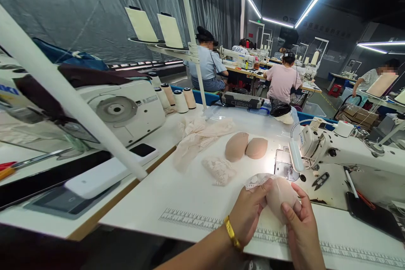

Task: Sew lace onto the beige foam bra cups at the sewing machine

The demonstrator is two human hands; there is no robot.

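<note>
Between both hands, above the front of the white table (142, 202), is a beige bra cup (280, 196) with pale lace along its upper left edge. My left hand (249, 209), with a gold bracelet at the wrist, pinches the lace side of the cup. My right hand (302, 219) grips its right side, thumb on the front. Just beyond them, two more beige bra cups (236, 147) lie side by side. A piece of cream lace (219, 170) rests left of the hands, and sheer cream fabric (199, 139) is heaped farther back.
A lit sewing machine (319, 147) stands at the right, with thread snips (320, 181) and a dark phone (375, 215) on its bed. Printed rulers (190, 218) run along the front edge. Thread cones (180, 101) and another machine (126, 109) are left. Several people sit beyond.
</note>
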